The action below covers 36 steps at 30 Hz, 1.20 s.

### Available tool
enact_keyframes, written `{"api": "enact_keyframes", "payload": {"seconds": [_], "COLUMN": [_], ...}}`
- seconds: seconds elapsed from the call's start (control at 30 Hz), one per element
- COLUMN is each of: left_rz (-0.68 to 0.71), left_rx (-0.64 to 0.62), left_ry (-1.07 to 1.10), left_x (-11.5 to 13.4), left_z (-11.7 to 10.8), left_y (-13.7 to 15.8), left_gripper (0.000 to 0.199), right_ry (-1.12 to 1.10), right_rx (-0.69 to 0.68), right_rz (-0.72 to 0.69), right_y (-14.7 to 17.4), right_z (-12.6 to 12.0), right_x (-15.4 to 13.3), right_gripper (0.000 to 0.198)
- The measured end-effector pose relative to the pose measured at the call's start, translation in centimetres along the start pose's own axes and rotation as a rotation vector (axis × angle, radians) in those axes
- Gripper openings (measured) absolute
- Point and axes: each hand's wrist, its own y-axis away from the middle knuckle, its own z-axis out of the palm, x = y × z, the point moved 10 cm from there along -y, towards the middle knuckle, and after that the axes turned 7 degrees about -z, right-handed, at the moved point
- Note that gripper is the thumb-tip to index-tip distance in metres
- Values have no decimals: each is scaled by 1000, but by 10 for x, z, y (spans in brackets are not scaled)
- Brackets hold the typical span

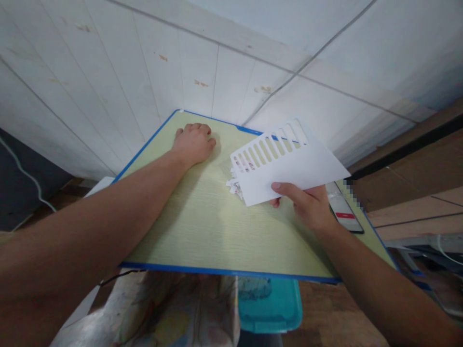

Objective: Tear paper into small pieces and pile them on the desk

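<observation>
My right hand (307, 202) grips a white paper sheet with a row of rounded slots cut through it (285, 166). The thumb lies on top of the sheet, the fingers underneath. It is held tilted above the right half of the table. Small white paper scraps (235, 185) show past its lower left edge, and coloured bits are visible through the leftmost slots. On the tabletop at the left rests my left hand (194, 143), holding nothing visible, with its fingers loosely bent and slightly apart.
The pale table (202, 226) has a blue edge and stands against a white panelled wall. A phone (345, 209) lies at its right side, partly behind my right hand. Below the front edge are a teal plastic lid (269, 308) and patterned cloth (173, 313). A cable (307, 62) runs down the wall.
</observation>
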Motion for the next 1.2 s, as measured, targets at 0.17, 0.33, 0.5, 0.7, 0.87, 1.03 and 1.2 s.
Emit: {"api": "enact_keyframes", "payload": {"seconds": [0.17, 0.33, 0.5, 0.7, 0.87, 1.03, 1.2], "left_rz": [-4, -6, -5, -17, -30, -25, -37], "left_rx": [-9, 0, 2, -25, -31, -36, -37], "left_ry": [-13, -21, -26, -23, -10, 27, -4], "left_x": [1, -1, 0, 2, 1, 2, 4], "left_z": [0, 3, 2, 2, 3, 0, 0], "left_y": [1, -1, 0, 3, 2, 5, 5], "left_gripper": [59, 56, 53, 54, 55, 52, 50], "right_ry": [35, 52, 70, 64, 77, 114, 28], "right_rx": [-10, -44, -91, -206, -285, -303, -315], "right_rz": [19, 65, 65, 11, -81, -133, -74], "right_y": [1, 4, 10, 23, 31, 34, 36], "right_z": [1, 8, 18, 36, 47, 50, 53], "right_x": [5, 8, 3, -13, -29, -35, -25], "right_gripper": [42, 44, 42, 34, 30, 26, 28]}}
